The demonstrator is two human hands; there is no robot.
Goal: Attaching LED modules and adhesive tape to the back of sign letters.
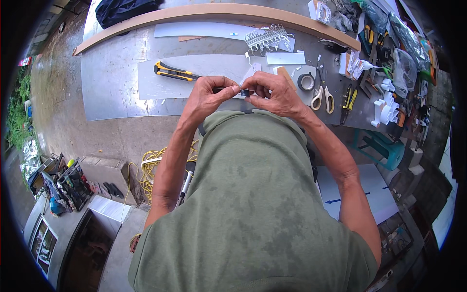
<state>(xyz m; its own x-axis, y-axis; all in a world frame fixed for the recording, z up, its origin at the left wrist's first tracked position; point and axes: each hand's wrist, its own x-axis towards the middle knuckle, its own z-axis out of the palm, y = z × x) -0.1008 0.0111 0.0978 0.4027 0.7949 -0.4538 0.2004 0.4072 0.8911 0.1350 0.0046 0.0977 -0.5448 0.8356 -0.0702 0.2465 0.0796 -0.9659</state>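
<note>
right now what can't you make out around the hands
- Small dark piece, head view: pinched between left hand and right hand; fingers cover most of it, its kind unclear.
- Tools at the table's right edge: crowded, bent by the fisheye rim.
- Table front edge: hidden behind the green shirt.

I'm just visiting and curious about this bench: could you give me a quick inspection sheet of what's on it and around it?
Surface: grey metal-topped table with a pale sheet on it.
Job's things: small dark piece pinched between both hands; what it is, too small to tell.
Clutter: yellow-and-black utility knife, tape roll, scissors, pliers, white plastic parts, long curved wooden strip.
Fingers: left hand and right hand both closed on the piece.
Cables: yellow cord coiled on the floor.
Surroundings: concrete floor, tool box, greenery at left.
</note>
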